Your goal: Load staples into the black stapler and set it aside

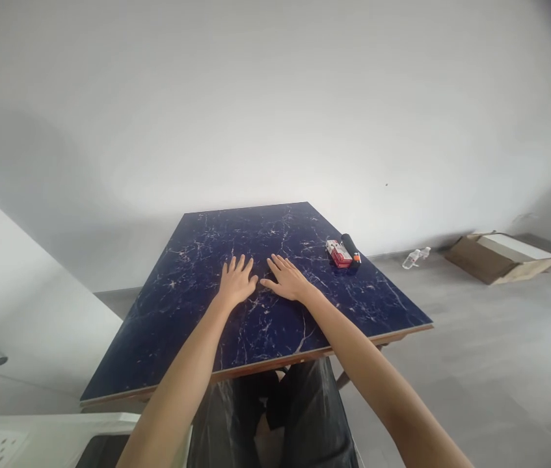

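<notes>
Left hand (pixel 237 283) and right hand (pixel 287 279) are laid outspread on blue marbled tabletop (pixel 250 227). Red-and-white box (pixel 339 254) is seen at right.

No readable text, brands or numbers: printing on the red-and-white box (pixel 339 254), right of centre, and markings on the clear bottle (pixel 410 259), farther right, too small to make out.

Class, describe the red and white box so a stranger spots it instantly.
Find the blue marbled table. Near its right edge, beyond the right hand, lies a small box: red and white, flat-sided, unlike the rounded black object beside it.
</notes>
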The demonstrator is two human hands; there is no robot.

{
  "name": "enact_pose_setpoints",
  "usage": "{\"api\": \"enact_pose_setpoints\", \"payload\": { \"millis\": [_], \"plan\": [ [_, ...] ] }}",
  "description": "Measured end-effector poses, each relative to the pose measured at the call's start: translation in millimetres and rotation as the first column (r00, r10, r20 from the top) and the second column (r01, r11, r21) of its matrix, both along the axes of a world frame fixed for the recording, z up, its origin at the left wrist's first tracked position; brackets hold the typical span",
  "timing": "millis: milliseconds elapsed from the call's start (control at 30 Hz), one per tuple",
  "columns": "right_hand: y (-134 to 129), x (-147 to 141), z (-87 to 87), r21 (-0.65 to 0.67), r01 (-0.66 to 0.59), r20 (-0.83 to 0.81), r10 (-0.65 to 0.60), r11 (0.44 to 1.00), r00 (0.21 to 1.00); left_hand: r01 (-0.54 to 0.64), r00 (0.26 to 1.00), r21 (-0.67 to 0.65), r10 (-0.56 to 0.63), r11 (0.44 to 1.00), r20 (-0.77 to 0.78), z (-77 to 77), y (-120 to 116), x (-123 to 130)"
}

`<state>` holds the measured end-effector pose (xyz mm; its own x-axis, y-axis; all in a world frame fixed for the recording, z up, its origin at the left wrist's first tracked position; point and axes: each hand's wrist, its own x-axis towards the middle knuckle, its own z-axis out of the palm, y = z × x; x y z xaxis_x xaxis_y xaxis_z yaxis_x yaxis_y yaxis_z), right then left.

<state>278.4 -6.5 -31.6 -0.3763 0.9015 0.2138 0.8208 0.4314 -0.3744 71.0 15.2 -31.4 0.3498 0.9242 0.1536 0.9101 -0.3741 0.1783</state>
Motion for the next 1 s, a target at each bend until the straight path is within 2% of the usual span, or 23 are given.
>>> {"api": "enact_pose_setpoints", "payload": {
  "millis": [133, 333, 500, 633, 700, 800, 1000],
  "plan": [
    [0.6, 9.8, 1.1, -0.003, 0.053, 0.032, -0.053, 0.999, 0.998, 0.002, 1.0, -0.029, -0.002, 1.0, 0.02, -3.2, 7.2, -11.0],
    [3.1, 13.4, -0.5, 0.008, 0.069, 0.039, -0.069, 0.998, 0.997, 0.025, 0.997, -0.018, -0.024, 1.0, 0.07, -2.2, 10.1, -20.7],
    [3.9, 13.3, -0.2, -0.011, 0.098, 0.034, -0.098, 0.995, 0.995, 0.055, 0.993, -0.046, -0.05, 0.997, 0.103, 3.7, 4.4, -20.6],
    [2.1, 12.4, 0.8, 0.051, 0.113, 0.055, -0.116, 0.992, 0.992, 0.071, 0.993, -0.076, -0.063, 0.995, 0.102, 6.4, 1.1, -18.6],
    [0.7, 11.8, 0.3, 0.053, 0.136, 0.064, -0.139, 0.989, 0.988, 0.068, 0.995, -0.114, -0.058, 0.991, 0.086, 5.8, 0.5, -16.9],
    [-0.4, 10.9, -0.8, 0.074, 0.167, 0.065, -0.171, 0.983, 0.983, 0.05, 0.995, -0.103, -0.041, 0.993, 0.091, 3.8, 0.3, -14.4],
    [1.8, 9.5, -0.6, 0.089, 0.142, 0.106, -0.151, 0.986, 0.983, 0.068, 0.995, -0.121, -0.059, 0.99, 0.076, 0.8, 1.9, -13.5]
  ]
}}
